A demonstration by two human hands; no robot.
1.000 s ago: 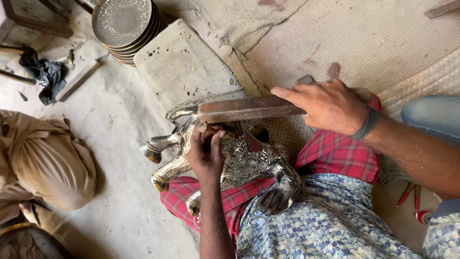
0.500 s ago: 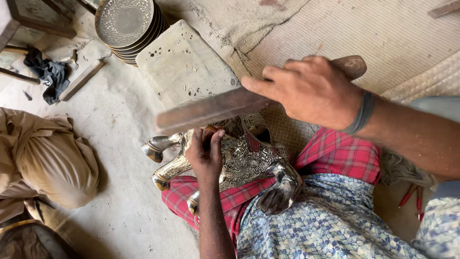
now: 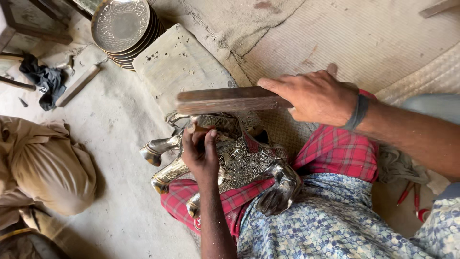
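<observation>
Broadly, floor (image 3: 110, 144): pale, dusty ground took up the left half of the view, with a woven mat (image 3: 364, 38) spread over the upper right.
Cloth bundle (image 3: 45, 163): a tan heap lay at the left edge, well apart from the hands.
Lap cloths: a red checked cloth (image 3: 335, 151) covered the person's lap, and a blue patterned cloth (image 3: 326, 220) lay nearer the camera.
Stone slab (image 3: 179, 64): a flat pale block lay on the floor just above the figure, beside the plates.
Figure (image 3: 239, 158): a silver, engraved metal animal lay on its side across the red cloth in the lap, its legs pointing left and its head low towards the blue cloth.
Plates (image 3: 122, 26): a stack of round engraved metal dishes stood at the top left, touching the slab's corner.
Bar (image 3: 230, 100): a flat, dark wooden piece was level just above the figure.
Right hand (image 3: 316, 98): it was clamped on the bar's right end, a dark band on the wrist.
Left hand (image 3: 201, 153): it rested on the figure, fingers curled tight around a small upright tool (image 3: 192, 128) whose tip sat under the bar.
Rag (image 3: 43, 79): a dark scrap lay on the floor at the far left.
Red handles (image 3: 412, 194): thin red tool grips showed at the lower right.
</observation>
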